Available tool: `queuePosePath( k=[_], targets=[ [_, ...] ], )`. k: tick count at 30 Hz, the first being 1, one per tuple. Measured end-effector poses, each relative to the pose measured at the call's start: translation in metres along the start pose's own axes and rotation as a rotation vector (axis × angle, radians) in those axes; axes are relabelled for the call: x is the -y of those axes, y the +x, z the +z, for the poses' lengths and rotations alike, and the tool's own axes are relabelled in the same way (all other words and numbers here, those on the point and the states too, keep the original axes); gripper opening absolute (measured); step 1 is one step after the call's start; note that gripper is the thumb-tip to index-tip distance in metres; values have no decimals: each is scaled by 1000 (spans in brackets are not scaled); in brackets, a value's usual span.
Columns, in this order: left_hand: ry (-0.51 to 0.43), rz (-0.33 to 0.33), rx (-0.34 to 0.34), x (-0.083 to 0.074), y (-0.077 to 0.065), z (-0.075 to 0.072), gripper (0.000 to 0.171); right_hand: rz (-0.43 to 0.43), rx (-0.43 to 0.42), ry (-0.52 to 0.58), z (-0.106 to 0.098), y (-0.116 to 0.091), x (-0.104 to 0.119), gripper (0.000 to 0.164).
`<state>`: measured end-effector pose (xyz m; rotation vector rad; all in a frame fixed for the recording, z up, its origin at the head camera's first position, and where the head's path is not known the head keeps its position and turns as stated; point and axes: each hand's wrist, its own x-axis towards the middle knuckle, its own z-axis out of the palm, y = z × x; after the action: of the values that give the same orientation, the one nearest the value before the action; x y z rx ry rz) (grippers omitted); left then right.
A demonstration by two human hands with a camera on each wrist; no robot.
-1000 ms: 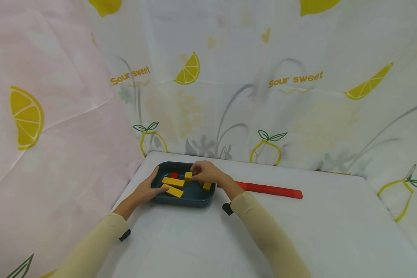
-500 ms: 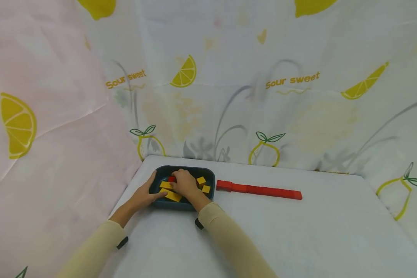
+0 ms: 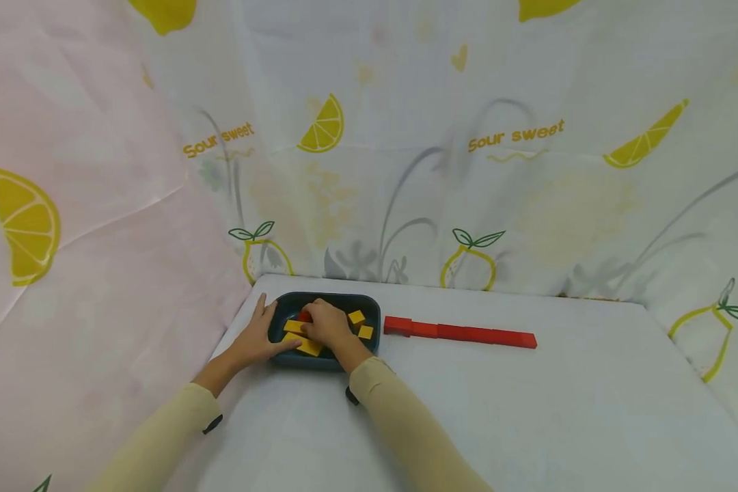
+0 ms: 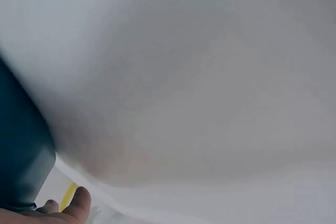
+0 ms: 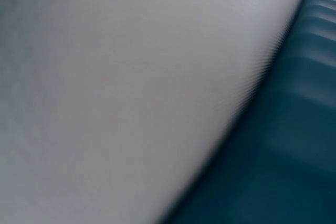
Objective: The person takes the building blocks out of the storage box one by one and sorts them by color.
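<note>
In the head view a dark blue tray [image 3: 372,307] holds several yellow blocks and a red block [image 3: 304,316]. My right hand [image 3: 327,324] reaches down into it, its fingers curled at the red block and pinching it, partly covering it. Along the tray's left side lies my left hand [image 3: 255,339], fingers straight outside the rim and thumb over a long yellow block [image 3: 310,346]. Another yellow bar [image 3: 294,326] sits just behind that one. In the left wrist view, fingertips [image 4: 79,203] show beside the tray wall [image 4: 23,140]. Only the tray's outer side [image 5: 273,156] appears in the right wrist view, the hand hidden.
A row of red blocks [image 3: 461,332] extends rightward from beside the tray on the white tabletop [image 3: 559,410]. Two small yellow blocks [image 3: 365,332] sit in the tray's right part. Lemon-printed cloth [image 3: 406,191] stands behind the table, pinkish cloth [image 3: 98,273] at left.
My right hand let a yellow cube go in the tray's right part and moved left to the red block. The left fingers have straightened and come away from the rim.
</note>
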<state>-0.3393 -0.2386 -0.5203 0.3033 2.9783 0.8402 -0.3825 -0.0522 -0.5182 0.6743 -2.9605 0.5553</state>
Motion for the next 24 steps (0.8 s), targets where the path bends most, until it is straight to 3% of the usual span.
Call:
queuePosePath(
  k=[3,8,17,20,24],
  targets=[
    [5,21,-6,2,0,4,119,13,-4,22,2,-2,0,36],
    [-26,1,-11,3,-2,5,117,13,-9,49,-1,-3,0,31],
    [-49,-21,46,1,3,2,121,77,-21,258,-1,3,-9,37],
    [-68,-24,44,1,3,2,121,98,-32,246,-1,3,-9,36],
    [-98,-33,35,2,3,3,121,121,-43,149,-2,4,-7,29]
  ],
)
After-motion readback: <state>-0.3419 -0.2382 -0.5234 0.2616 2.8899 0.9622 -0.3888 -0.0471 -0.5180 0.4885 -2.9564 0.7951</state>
